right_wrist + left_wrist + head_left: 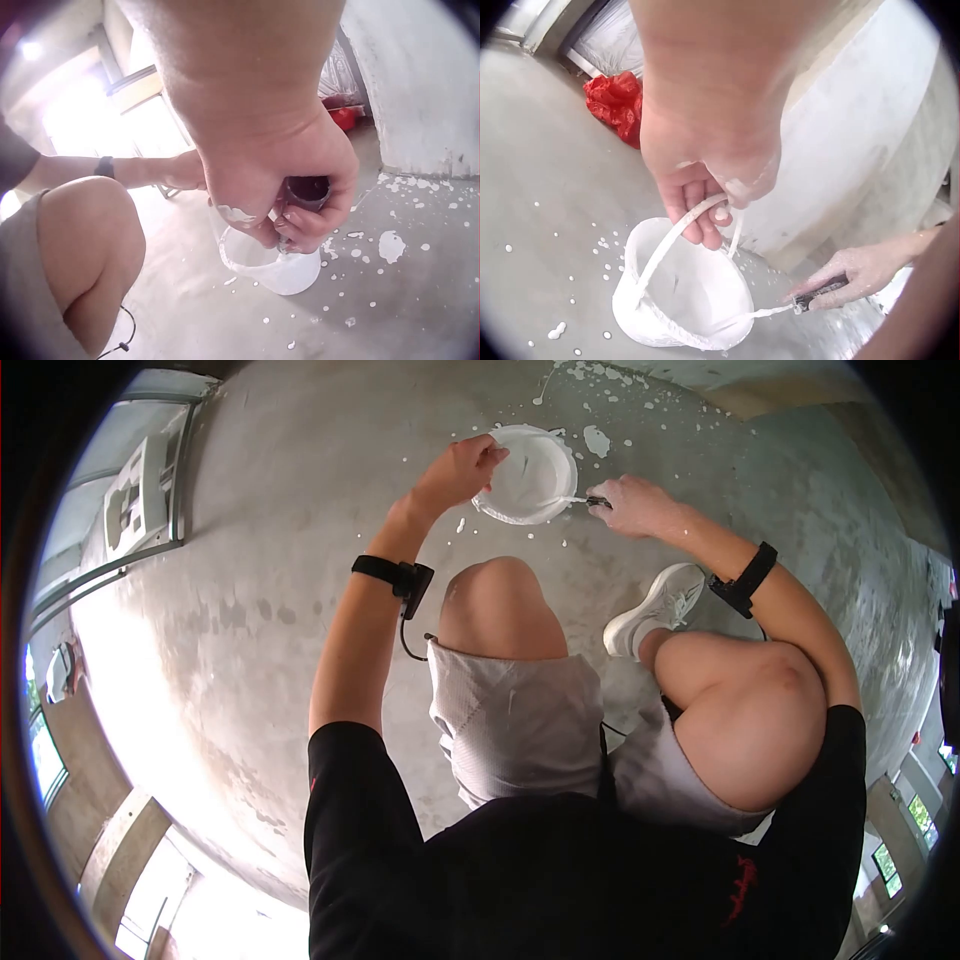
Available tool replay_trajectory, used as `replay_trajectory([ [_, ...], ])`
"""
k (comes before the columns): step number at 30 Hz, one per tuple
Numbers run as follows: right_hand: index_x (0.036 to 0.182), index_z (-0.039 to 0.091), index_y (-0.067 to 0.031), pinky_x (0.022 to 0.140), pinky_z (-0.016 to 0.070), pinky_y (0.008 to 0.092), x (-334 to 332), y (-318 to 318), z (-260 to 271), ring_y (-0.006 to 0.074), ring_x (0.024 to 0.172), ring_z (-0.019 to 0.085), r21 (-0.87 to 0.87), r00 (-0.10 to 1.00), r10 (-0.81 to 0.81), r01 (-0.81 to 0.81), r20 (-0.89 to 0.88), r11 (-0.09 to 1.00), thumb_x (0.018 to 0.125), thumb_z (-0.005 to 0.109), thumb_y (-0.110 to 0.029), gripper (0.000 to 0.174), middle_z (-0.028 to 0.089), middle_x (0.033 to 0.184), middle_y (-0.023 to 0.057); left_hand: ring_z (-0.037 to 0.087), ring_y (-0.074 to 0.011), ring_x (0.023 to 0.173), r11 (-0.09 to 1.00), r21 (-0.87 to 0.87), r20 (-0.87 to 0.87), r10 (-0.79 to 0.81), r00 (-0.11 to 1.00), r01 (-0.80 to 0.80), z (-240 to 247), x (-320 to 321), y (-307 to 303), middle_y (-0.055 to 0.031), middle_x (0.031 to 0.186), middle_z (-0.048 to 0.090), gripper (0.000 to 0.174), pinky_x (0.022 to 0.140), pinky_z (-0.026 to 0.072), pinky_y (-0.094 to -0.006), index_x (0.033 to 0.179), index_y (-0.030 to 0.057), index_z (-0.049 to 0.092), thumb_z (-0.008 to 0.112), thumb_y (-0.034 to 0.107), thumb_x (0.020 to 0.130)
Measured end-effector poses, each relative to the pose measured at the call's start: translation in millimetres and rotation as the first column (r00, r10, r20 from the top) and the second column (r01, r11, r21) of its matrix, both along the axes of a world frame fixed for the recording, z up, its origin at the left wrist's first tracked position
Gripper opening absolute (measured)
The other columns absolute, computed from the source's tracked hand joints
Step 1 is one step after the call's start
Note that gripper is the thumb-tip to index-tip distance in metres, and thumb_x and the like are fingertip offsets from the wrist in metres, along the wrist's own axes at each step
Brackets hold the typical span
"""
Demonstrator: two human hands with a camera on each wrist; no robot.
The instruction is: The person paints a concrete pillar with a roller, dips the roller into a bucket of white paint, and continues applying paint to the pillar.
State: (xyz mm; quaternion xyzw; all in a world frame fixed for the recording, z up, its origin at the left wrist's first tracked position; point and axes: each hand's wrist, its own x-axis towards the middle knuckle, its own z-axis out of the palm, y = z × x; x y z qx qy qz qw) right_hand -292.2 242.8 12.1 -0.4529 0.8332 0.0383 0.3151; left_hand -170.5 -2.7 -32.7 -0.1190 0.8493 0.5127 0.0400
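A white bucket (527,472) (649,319) (289,276) stands on the floor, its inside coated white. The left hand (462,472) (709,161) holds the bucket's white handle (667,238), which is raised above the rim. Curled round the dark grip (825,291) (307,189) of a tool is the right hand (635,507) (862,271) (281,180); the tool's white-coated end (761,313) reaches over the bucket's rim. What lies at the end of the tool inside the bucket is hard to make out. White smears mark both hands.
White splashes (597,440) (391,246) dot the grey floor beyond and beside the bucket. A red bag (617,106) lies near a wall. The person's knees and a white shoe (660,605) are close to the bucket. A pale wall (420,82) rises behind.
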Motion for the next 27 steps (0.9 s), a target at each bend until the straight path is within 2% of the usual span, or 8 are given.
replay_trajectory([
  [10,0.117,0.064,-0.0075,0.083,0.0513,0.0468,-2.7,12.7,12.8,0.0407,0.089,0.064,-0.024,0.999,0.023,-0.024,-0.045,0.999,0.091,0.055,-0.029,0.036,0.067,0.091,0.0245,0.062,-0.0166,0.060,0.998,0.028,0.065,0.058,0.996,-0.060,-7.8,-5.0,-2.1,-0.0089,0.067,0.058,0.028,0.057,0.0482,-0.0312,0.092,-0.0020,0.057,0.054,0.025,0.096],
  [12,0.121,0.062,-0.0083,0.082,0.0509,0.0464,-5.1,17.8,17.6,0.0400,0.087,0.064,-0.051,0.998,0.041,-0.044,-0.053,0.998,0.092,0.054,-0.030,0.037,0.067,0.088,0.0233,0.065,-0.0211,0.060,0.997,0.044,0.017,0.057,0.998,-0.058,-11.0,-4.5,-3.2,-0.0131,0.066,0.058,0.028,0.052,0.0457,-0.0350,0.092,-0.0024,0.057,0.052,0.025,0.097],
  [16,0.124,0.060,-0.0083,0.079,0.0494,0.0452,-6.7,28.8,38.6,0.0389,0.084,0.063,-0.032,0.995,0.066,-0.068,-0.070,0.997,0.093,0.053,-0.029,0.037,0.066,0.083,0.0222,0.064,-0.0215,0.059,0.995,0.072,-0.017,0.077,0.997,-0.075,-10.1,-4.9,-3.1,-0.0132,0.066,0.058,0.028,0.053,0.0467,-0.0347,0.093,-0.0027,0.057,0.053,0.024,0.097],
  [18,0.123,0.061,-0.0079,0.079,0.0498,0.0455,-3.1,33.5,57.1,0.0391,0.084,0.063,-0.037,0.999,0.027,-0.029,-0.042,0.999,0.092,0.054,-0.029,0.037,0.066,0.086,0.0224,0.062,-0.0176,0.059,0.996,0.048,0.015,0.077,0.997,-0.078,-7.6,-2.4,-2.2,-0.0102,0.066,0.058,0.026,0.058,0.0488,-0.0314,0.095,-0.0017,0.057,0.054,0.024,0.096],
  [22,0.122,0.061,-0.0068,0.080,0.0497,0.0445,-5.5,49.2,65.4,0.0393,0.087,0.063,-0.071,0.997,-0.072,0.073,0.013,0.995,0.091,0.054,-0.030,0.039,0.066,0.091,0.0232,0.061,-0.0175,0.057,0.992,0.078,-0.003,0.103,0.995,-0.102,-10.2,-2.0,-1.5,-0.0096,0.065,0.057,0.026,0.056,0.0484,-0.0316,0.095,-0.0009,0.057,0.054,0.025,0.096],
  [24,0.122,0.061,-0.0071,0.081,0.0495,0.0441,-8.4,54.9,63.3,0.0395,0.088,0.063,-0.083,0.998,-0.059,0.059,0.002,0.995,0.092,0.054,-0.031,0.040,0.067,0.092,0.0224,0.061,-0.0157,0.056,0.993,0.054,-0.020,0.106,0.994,-0.105,-12.4,-1.3,-3.1,-0.0085,0.064,0.056,0.023,0.054,0.0473,-0.0301,0.097,0.0004,0.058,0.054,0.023,0.096],
  [26,0.123,0.061,-0.0075,0.082,0.0494,0.0438,-9.1,56.9,62.7,0.0398,0.088,0.063,-0.094,0.999,-0.046,0.046,-0.004,0.995,0.092,0.054,-0.032,0.040,0.067,0.094,0.0216,0.062,-0.0185,0.055,0.990,0.068,-0.015,0.121,0.993,-0.120,-13.6,-0.8,-5.1,-0.0112,0.065,0.058,0.023,0.053,0.0469,-0.0319,0.097,0.0003,0.058,0.053,0.023,0.096],
  [27,0.123,0.061,-0.0081,0.083,0.0494,0.0434,-8.5,55.8,64.3,0.0397,0.090,0.063,-0.112,0.994,-0.092,0.098,0.056,0.989,0.092,0.054,-0.033,0.040,0.067,0.097,0.0211,0.064,-0.0213,0.055,0.989,0.071,-0.015,0.131,0.991,-0.130,-13.9,-0.6,-6.1,-0.0139,0.066,0.059,0.023,0.052,0.0465,-0.0337,0.097,0.0002,0.058,0.052,0.022,0.097],
])
